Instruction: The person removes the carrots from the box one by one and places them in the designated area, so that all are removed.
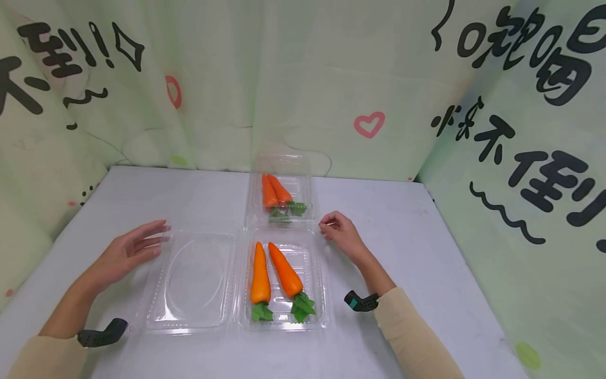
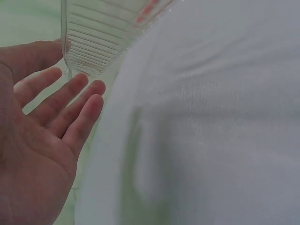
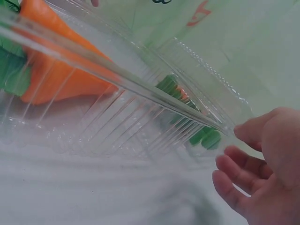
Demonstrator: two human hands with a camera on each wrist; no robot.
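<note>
A clear plastic clamshell box (image 1: 324,295) lies unfolded on the table, its lid (image 1: 199,284) flat to the left. Two orange carrots with green leaves, a left carrot (image 1: 260,273) and a right carrot (image 1: 286,269), lie in its base. At the lid's far left corner is my left hand (image 1: 124,257), fingers spread and relaxed; in the left wrist view the thumb overlaps the clear plastic edge. My right hand (image 1: 344,235) hovers by the base's far right corner, fingers loosely bent. In the right wrist view its thumb and fingers stand apart beside the plastic corner (image 3: 225,129).
Behind the front box stands a second clear box (image 1: 305,184), its lid raised, with two more carrots (image 1: 279,192) inside. The white table (image 1: 397,231) is bordered by pale green curtains (image 1: 303,79) with black characters and pink hearts.
</note>
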